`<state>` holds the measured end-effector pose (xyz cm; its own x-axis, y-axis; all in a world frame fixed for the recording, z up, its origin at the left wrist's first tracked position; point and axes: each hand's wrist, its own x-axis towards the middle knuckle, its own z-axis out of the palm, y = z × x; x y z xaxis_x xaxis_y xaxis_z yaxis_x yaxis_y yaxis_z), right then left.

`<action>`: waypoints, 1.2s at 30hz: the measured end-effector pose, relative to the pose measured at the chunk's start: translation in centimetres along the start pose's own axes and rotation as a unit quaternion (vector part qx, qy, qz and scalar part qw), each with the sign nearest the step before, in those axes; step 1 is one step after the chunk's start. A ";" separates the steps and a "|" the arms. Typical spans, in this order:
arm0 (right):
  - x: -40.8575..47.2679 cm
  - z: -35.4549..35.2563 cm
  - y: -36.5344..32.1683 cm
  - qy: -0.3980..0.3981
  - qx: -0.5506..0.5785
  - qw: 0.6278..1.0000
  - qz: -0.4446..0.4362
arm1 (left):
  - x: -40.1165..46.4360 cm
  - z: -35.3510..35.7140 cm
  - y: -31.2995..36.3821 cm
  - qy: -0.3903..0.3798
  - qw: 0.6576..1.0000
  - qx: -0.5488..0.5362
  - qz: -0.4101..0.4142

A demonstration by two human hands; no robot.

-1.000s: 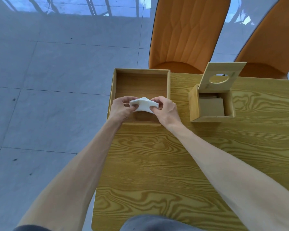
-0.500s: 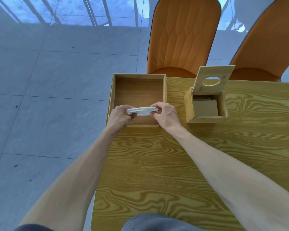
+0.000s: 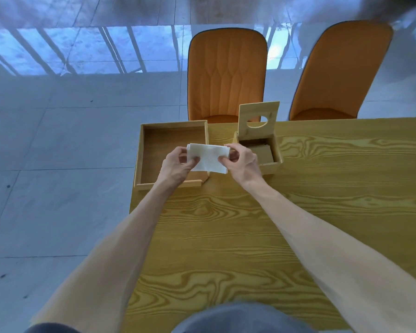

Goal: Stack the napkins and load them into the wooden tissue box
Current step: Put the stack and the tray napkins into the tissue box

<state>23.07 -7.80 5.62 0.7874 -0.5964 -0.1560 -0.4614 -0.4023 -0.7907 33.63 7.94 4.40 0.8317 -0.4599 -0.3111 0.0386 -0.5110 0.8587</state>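
Both hands, left hand [image 3: 178, 164] and right hand [image 3: 243, 164], fingers clamped on napkin stack [image 3: 208, 158], seemingly squaring it; tissue box [image 3: 262, 152] open at 3 o'clock.

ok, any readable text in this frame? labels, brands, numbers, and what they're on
None. No lettering shows on the napkins, the wooden tissue box, its raised lid, the open tray, the table or the orange chairs. Both hands hold the plain white napkins; nothing printed is visible.
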 end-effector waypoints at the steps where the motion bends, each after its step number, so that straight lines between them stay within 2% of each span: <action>1: -0.2 -0.6 0.4 0.004 -0.003 1.000 0.004 | -0.3 0.7 0.4 0.001 1.000 -0.008 0.000; 4: -0.7 -2.1 1.6 0.013 -0.002 1.000 0.014 | -1.2 3.0 1.6 -0.003 0.999 -0.040 -0.009; 10: -0.7 -5.4 3.9 -0.044 0.037 0.996 0.064 | -2.0 7.5 3.6 -0.019 0.992 -0.108 -0.057; 15: 0.7 -8.6 6.0 -0.002 0.062 0.997 0.053 | -1.7 10.5 5.3 -0.023 0.987 -0.132 -0.086; 24: 3.7 -10.7 7.8 0.083 0.066 0.992 0.072 | 0.2 13.4 7.2 0.094 0.993 -0.009 -0.075; 36: 5.6 -9.0 8.7 0.119 -0.084 0.986 0.082 | 2.2 15.3 7.1 0.136 0.978 0.135 -0.084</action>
<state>19.80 -20.91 3.21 0.5872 -0.8013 -0.1149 -0.6515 -0.3835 -0.6546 27.30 -7.81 3.57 0.9441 -0.1618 -0.2871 0.0702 -0.7523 0.6550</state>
